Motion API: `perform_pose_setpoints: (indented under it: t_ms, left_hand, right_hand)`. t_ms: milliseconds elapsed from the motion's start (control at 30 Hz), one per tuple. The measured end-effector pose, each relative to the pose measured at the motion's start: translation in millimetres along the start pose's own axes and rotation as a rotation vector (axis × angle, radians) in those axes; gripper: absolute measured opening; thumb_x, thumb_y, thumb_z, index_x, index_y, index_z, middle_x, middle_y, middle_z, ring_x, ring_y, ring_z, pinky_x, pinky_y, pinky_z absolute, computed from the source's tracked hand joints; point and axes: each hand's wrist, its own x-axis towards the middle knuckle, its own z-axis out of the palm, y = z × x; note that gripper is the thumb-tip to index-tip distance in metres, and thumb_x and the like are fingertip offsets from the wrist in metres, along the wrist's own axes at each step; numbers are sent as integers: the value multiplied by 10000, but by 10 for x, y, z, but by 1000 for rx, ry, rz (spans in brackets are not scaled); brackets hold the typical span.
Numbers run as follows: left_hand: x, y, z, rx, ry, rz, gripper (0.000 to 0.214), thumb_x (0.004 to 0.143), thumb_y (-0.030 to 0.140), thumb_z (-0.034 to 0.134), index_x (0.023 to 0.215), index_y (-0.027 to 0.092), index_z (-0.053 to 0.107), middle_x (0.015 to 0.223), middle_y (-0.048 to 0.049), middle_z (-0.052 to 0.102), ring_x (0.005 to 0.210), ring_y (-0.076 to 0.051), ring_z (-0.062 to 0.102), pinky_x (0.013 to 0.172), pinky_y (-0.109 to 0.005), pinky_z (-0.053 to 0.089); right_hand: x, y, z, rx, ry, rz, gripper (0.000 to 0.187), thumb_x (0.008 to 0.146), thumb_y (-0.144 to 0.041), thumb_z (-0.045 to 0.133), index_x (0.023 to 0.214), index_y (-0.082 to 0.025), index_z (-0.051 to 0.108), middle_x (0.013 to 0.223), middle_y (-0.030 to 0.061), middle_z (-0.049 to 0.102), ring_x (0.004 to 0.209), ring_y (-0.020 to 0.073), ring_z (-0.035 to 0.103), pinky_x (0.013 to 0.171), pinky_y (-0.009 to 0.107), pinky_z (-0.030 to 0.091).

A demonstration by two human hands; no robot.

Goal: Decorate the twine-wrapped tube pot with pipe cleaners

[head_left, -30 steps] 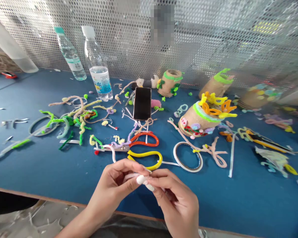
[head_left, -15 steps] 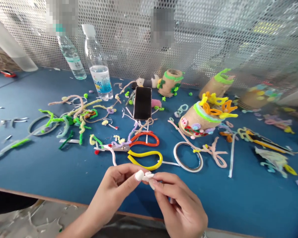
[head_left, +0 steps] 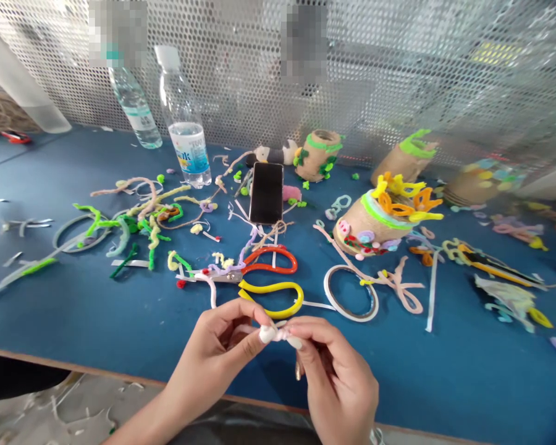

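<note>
1. Pale pink pipe cleaner (head_left: 282,334), fuzzy chenille twisted into a small tight bend, sits above the worktop's near edge, held up between both hands.
2. Left hand (head_left: 215,349) and right hand (head_left: 336,371): each grip is pressed closed, thumb and fingers pinching the twist from opposite sides. Long, glossy white fingernails (head_left: 267,334) meet at the fuzzy bend.
3. Scissors (head_left: 264,278) lie just beyond the hands, with steel blades and looped plastic handles, one orange and one yellow.
4. Ring of clear tape (head_left: 351,293) lies flat to the right of the scissors, its edge white, beside curled pink pipe cleaner.
5. Jute-wrapped tube (head_left: 375,225) lies tilted further back, crowned with yellow and orange pipe-cleaner shapes and banded in green.
6. Black smartphone (head_left: 265,193) stands propped upright, its glossy face reflecting light, among scattered green and pink scraps.
7. Clear plastic water bottle (head_left: 184,117) stands left of the phone, its blue-and-white label only partly legible, with the word cut off.
8. Blue worktop (head_left: 445,371), smooth and wood-edged, runs back to a perforated metal sheet (head_left: 389,74).
</note>
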Motion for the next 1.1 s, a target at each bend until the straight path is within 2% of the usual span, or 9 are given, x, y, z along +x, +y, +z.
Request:
perform_pose_setpoints:
  t_ms: [133, 233, 333, 533, 700, 800, 933, 1000, 1100]
  left_hand:
    - [2, 10, 16, 106, 11, 136, 100, 797, 238, 674, 755, 157, 634, 750, -17, 632, 685, -102, 584, 608, -146, 458]
    - [-9, 19, 17, 195, 26, 221, 99, 829, 207, 628, 739, 164, 635, 772, -22, 645, 710, -104, 606, 625, -142, 472]
    - [-24, 13, 9, 274, 21, 258, 89, 838, 184, 608, 752, 175, 628, 780, -17, 648, 703, -102, 617, 607, -140, 474]
    - [-45, -16, -30, 480, -33, 372, 111, 853, 148, 567, 769, 190, 626, 818, -22, 651, 702, -103, 614, 592, -148, 465]
    - [-69, -47, -99, 662, -72, 449, 162, 850, 98, 523, 792, 202, 634, 946, -38, 618, 625, -76, 559, 543, -147, 440]
    - [-77, -46, -120, 650, -108, 428, 167, 854, 99, 512, 796, 201, 631, 929, -47, 616, 649, -91, 570, 549, -153, 446]
    - [-74, -31, -97, 500, -124, 341, 116, 864, 157, 543, 786, 190, 622, 847, -48, 646, 707, -120, 611, 595, -164, 477]
    - [-69, -29, -81, 416, -79, 300, 111, 871, 203, 549, 785, 182, 615, 806, -45, 652, 715, -130, 626, 615, -173, 490]
    - [-59, -33, -69, 369, 32, 240, 150, 864, 276, 570, 777, 165, 618, 735, -38, 643, 635, -116, 603, 551, -160, 464]
  right_hand:
    - [-17, 4, 21, -14, 3, 42, 101, 899, -182, 535, 843, -217, 611, 692, -32, 667, 406, 48, 515, 428, 145, 433]
    - [-41, 32, 29, -16, 15, 97, 130, 914, -240, 521, 807, -213, 588, 525, -65, 547, 366, 48, 446, 393, 146, 370]
    - [-54, 73, 26, -6, -7, 136, 167, 921, -275, 509, 779, -209, 568, 474, -75, 449, 352, 53, 378, 360, 160, 305]
    - [-60, 117, 18, 60, -53, 248, 221, 943, -315, 462, 757, -201, 497, 558, -34, 529, 443, 75, 468, 391, 165, 317]
    - [-89, 139, 31, 148, -25, 347, 239, 955, -366, 433, 779, -207, 459, 524, -48, 501, 454, 78, 471, 414, 157, 340]
    - [-76, 128, 39, 223, 7, 411, 278, 941, -409, 457, 753, -204, 449, 496, -61, 457, 417, 65, 409, 390, 148, 308]
    - [5, 77, 35, 495, -25, 523, 346, 918, -501, 455, 784, -188, 517, 510, -62, 425, 395, 51, 325, 351, 138, 252]
    - [51, 61, 22, 632, -82, 551, 370, 899, -527, 469, 910, -179, 595, 563, -42, 474, 420, 55, 348, 368, 147, 289]
    - [88, 71, -3, 724, -171, 562, 319, 804, -443, 639, 989, -184, 660, 649, -12, 547, 475, 62, 405, 412, 159, 349]
